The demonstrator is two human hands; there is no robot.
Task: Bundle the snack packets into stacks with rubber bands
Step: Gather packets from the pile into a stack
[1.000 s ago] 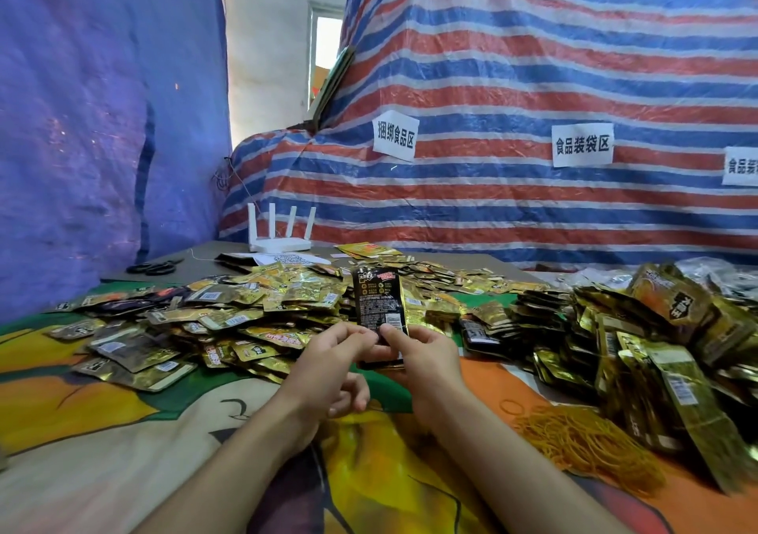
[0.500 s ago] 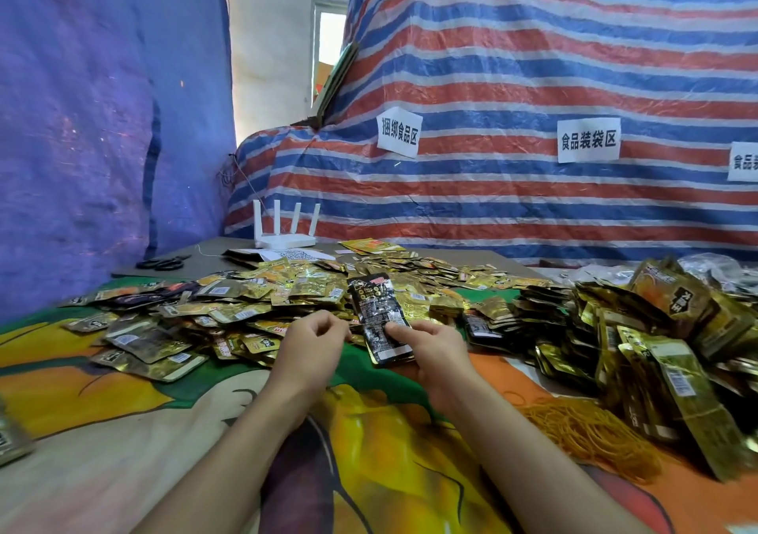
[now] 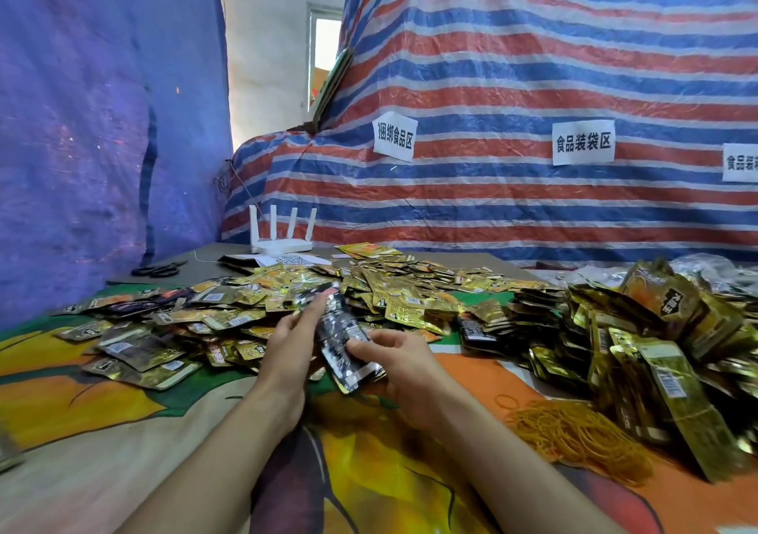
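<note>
A small stack of black snack packets (image 3: 343,338) lies tilted over the cloth between my hands. My right hand (image 3: 404,365) holds its near end, thumb on top. My left hand (image 3: 292,347) reaches past its left side with fingers stretched toward the loose gold and black packets (image 3: 229,312) spread over the table. A heap of yellow rubber bands (image 3: 574,437) lies at the right, close to my right forearm. Bundled gold packets (image 3: 640,340) are piled at the far right.
A colourful printed cloth (image 3: 102,406) covers the table. A white router (image 3: 282,242) and black scissors (image 3: 158,269) sit at the back left. A striped tarp (image 3: 533,82) with paper labels rises behind the table, and a blue tarp hangs at the left.
The black stack has come down from upright to a low tilt near the cloth. My left hand has let go of it and moved out toward the loose packets.
</note>
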